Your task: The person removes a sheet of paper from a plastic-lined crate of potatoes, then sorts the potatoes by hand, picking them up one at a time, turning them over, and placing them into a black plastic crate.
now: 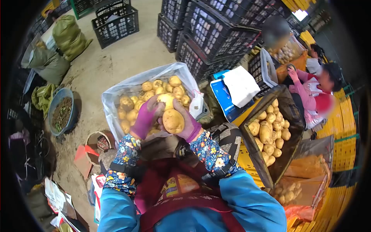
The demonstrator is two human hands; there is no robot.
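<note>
The potato [173, 121] lies between the hands [168, 118], against the right palm.

Single head-worn view, looking forward and steeply down; both hands near, mid-frame.

Black plastic crates [216, 34] stand stacked on a dirt-smudged concrete floor [127, 50]; yellow crates [340, 123] line the right side. A small bright light [300, 15] shows at the upper right, beside a dark wall [349, 42].
</note>
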